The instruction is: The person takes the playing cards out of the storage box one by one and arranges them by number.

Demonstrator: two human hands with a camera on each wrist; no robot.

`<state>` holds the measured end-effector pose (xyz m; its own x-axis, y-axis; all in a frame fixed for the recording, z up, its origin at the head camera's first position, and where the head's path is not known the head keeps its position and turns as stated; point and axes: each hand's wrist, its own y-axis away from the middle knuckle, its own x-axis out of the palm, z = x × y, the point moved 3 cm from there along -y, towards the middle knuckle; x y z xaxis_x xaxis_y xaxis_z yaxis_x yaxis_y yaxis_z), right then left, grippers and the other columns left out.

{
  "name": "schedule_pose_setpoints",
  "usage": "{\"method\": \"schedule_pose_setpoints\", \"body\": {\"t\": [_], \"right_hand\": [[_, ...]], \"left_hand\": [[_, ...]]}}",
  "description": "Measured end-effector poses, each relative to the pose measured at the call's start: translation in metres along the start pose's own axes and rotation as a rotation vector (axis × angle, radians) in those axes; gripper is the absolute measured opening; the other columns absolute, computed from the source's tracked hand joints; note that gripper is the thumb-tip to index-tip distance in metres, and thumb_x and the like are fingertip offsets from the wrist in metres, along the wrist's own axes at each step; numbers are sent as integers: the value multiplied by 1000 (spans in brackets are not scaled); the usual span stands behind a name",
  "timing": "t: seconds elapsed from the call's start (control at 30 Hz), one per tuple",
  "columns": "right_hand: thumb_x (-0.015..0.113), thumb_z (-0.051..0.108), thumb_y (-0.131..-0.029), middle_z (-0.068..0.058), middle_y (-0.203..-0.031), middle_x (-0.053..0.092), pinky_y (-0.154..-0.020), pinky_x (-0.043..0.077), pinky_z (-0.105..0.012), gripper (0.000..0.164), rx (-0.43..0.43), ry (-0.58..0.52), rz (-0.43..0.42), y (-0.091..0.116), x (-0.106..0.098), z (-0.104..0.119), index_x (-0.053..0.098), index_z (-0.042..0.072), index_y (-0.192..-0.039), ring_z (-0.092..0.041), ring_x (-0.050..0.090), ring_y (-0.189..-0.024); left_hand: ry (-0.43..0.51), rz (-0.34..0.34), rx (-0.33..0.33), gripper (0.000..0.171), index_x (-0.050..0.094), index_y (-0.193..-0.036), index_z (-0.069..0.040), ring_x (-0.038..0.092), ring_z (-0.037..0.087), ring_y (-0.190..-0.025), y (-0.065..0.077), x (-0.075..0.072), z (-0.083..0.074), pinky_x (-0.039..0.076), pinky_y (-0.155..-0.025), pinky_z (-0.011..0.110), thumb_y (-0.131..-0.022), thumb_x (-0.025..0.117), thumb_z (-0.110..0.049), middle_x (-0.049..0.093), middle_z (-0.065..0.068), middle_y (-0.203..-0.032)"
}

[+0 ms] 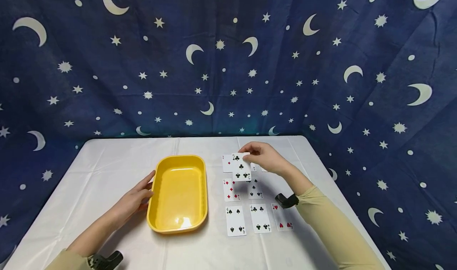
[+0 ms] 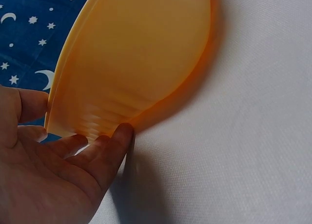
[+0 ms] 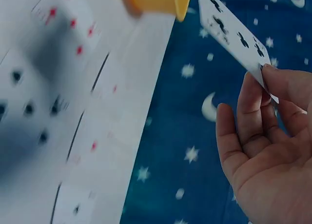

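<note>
My right hand [image 1: 265,157] pinches a five of clubs playing card [image 1: 241,171] by its upper right edge, thumb on the face. In the head view it overlaps a one-pip diamond card [image 1: 226,165] in the back row. Below it lie a five of diamonds [image 1: 231,194] and a five of spades [image 1: 255,190], whose top is covered. On the left, the fingertips of my left hand [image 1: 133,200] touch the outer wall of a yellow tray [image 1: 152,214]. The left wrist view shows those fingers [image 2: 122,141] spread along the wall, none reaching inside.
A front row holds a four of spades [image 1: 235,224], a four of clubs [image 1: 260,222] and a four of hearts [image 1: 280,216]. More back-row cards [image 1: 254,167] are partly hidden behind my right hand. A star-and-moon cloth [image 1: 214,83] hangs behind the white table [image 1: 121,155].
</note>
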<state>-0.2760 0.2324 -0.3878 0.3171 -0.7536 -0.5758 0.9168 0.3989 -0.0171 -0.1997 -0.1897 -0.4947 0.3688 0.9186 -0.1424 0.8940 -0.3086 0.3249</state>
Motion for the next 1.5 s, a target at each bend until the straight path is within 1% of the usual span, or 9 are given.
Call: {"method": "schedule_pose_setpoints", "body": {"t": [0.17,0.3,0.47,0.67,0.93,1.1,1.17,1.37,1.5], "right_hand": [[73,18,-95,-6,-96,67,-76,49,-37,22,70,15,-32,14,-25,-35,76,11,-116,-24,55,-87],[73,19,-94,-5,-91,64,-77,50,-38,25,154,46,-48,27,-39,-70,75,8,-117,-21,55,-85],[73,19,-94,-3,-85,59,-81,50,-41,26,264,42,-36,38,-44,-111,74,7,-118,-18,54,-84],[75,15,-92,-3,-85,60,-78,46,-39,26,294,28,-16,43,-43,-136,75,4,-115,-20,53,-84],[76,16,-91,-1,-84,60,-72,44,-32,23,318,88,-20,49,-36,-154,75,6,-111,-18,53,-81],[75,10,-90,-3,-81,59,-61,44,-29,17,279,146,-71,51,-29,-154,75,3,-106,-17,52,-73],[76,9,-88,-3,-80,57,-59,43,-29,14,274,187,-102,51,-25,-152,75,5,-101,-18,51,-71],[80,13,-85,-2,-81,57,-61,44,-31,12,299,293,-116,56,-10,-152,73,12,-94,-18,52,-73],[82,12,-82,-3,-85,57,-65,45,-33,14,264,348,-113,54,-2,-150,71,11,-91,-19,52,-76]], "left_hand": [[-7,-2,0,74,3,-166,-30,34,43,-146,1,-1,2,43,-109,53,-106,44,-18,14,24,-168],[-8,0,2,73,3,-166,-30,32,44,-147,3,-2,2,41,-110,54,-106,43,-17,12,25,-168],[1,3,1,73,2,-166,-30,31,44,-148,5,-4,1,40,-111,55,-106,43,-17,12,24,-168],[-7,-3,3,73,2,-166,-30,30,45,-148,5,-5,1,41,-110,55,-106,43,-17,11,25,-168],[-18,-4,-8,73,3,-166,-32,29,43,-149,2,-4,2,39,-111,55,-106,42,-18,12,23,-168],[-15,8,1,73,2,-166,-31,29,44,-149,1,-3,0,39,-111,56,-106,42,-18,11,24,-168],[-13,7,2,73,3,-166,-31,28,44,-149,1,-4,0,39,-111,57,-106,43,-18,11,24,-168],[-24,-9,-57,74,2,-166,-31,27,45,-149,1,-5,7,37,-112,59,-105,43,-18,8,25,-168],[-21,-26,-85,74,2,-166,-30,27,47,-148,5,-6,12,35,-112,62,-105,43,-19,7,27,-168]]}}
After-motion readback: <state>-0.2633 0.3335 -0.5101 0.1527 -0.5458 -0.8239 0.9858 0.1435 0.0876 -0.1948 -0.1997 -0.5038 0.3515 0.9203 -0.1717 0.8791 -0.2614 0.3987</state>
